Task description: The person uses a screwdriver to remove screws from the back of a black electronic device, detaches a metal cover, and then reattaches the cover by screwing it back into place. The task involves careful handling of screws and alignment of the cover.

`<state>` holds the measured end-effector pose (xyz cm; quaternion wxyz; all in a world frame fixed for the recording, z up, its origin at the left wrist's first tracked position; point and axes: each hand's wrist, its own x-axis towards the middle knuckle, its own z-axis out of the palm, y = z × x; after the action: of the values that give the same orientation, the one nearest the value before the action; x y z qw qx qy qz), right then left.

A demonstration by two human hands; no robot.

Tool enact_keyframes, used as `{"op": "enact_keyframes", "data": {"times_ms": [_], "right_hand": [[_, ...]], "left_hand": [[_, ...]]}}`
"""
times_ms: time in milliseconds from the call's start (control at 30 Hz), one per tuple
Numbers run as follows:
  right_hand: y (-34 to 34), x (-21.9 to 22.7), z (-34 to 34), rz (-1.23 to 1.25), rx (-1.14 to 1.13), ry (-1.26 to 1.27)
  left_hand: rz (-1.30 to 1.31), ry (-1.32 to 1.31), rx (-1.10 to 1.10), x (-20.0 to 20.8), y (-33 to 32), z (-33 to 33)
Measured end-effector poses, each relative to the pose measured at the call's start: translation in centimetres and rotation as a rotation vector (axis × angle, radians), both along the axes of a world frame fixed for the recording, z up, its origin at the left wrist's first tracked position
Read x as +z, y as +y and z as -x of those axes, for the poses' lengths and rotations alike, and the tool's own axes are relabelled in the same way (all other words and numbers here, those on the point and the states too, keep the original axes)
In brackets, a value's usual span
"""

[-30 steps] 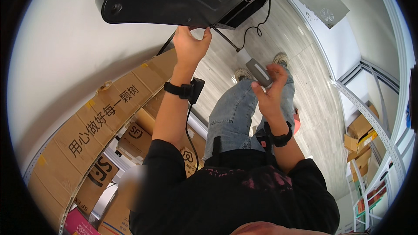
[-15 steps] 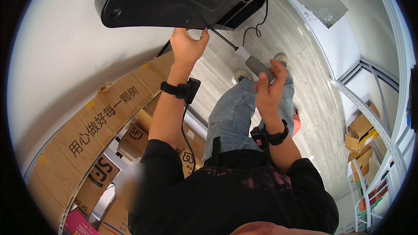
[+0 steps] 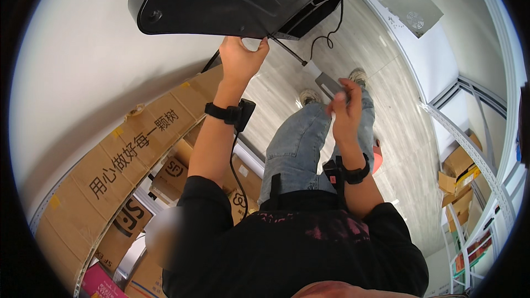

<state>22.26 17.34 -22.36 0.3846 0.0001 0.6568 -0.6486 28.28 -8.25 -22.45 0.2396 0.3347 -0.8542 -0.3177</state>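
A large black panel (image 3: 221, 8), smooth with a rounded corner, fills the top of the head view. My left hand (image 3: 242, 58) reaches up to its lower edge, thumb and fingers curled against the edge, with the fingertips partly hidden. Beside the left thumb, the dark shaft of a screwdriver (image 3: 330, 84) meets the panel's edge; what its tip touches is hidden. My right hand (image 3: 346, 111) is around the end of the grey handle, its thumb slightly blurred.
Long brown cardboard (image 3: 135, 138) stands at the left, with boxes behind it. A black cable (image 3: 334, 37) hangs to the wood-look floor. Metal shelving (image 3: 469, 138) holding open cartons (image 3: 459, 168) lines the right. My legs (image 3: 298, 143) are below the hands.
The screwdriver's handle has turned, showing another side, and my right thumb and fingers have shifted on it. The panel and left hand sit slightly farther right in view.
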Motion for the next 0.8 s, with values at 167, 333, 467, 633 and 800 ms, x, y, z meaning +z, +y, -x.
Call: {"op": "enact_keyframes", "data": {"times_ms": [167, 333, 467, 633, 800], "right_hand": [[-0.8, -0.8, -0.8, -0.038, -0.085, 0.607], [0.1, 0.8, 0.0, 0.001, 0.058, -0.233], [-0.1, -2.4, -2.2, 0.067, -0.079, 0.409], [-1.2, 1.0, -0.7, -0.003, -0.101, 0.041], [-0.5, 1.5, 1.0, 0.066, 0.001, -0.436]], "left_hand": [[0.013, 0.016, -0.011, -0.1, 0.0, 0.0], [0.060, 0.036, -0.036, -0.2, -0.2, 0.0], [0.065, 0.018, -0.048, -0.2, -0.2, 0.0], [0.067, 0.028, -0.052, -0.3, -0.3, 0.0], [0.023, -0.041, -0.023, 0.9, -0.1, 0.1]]}}
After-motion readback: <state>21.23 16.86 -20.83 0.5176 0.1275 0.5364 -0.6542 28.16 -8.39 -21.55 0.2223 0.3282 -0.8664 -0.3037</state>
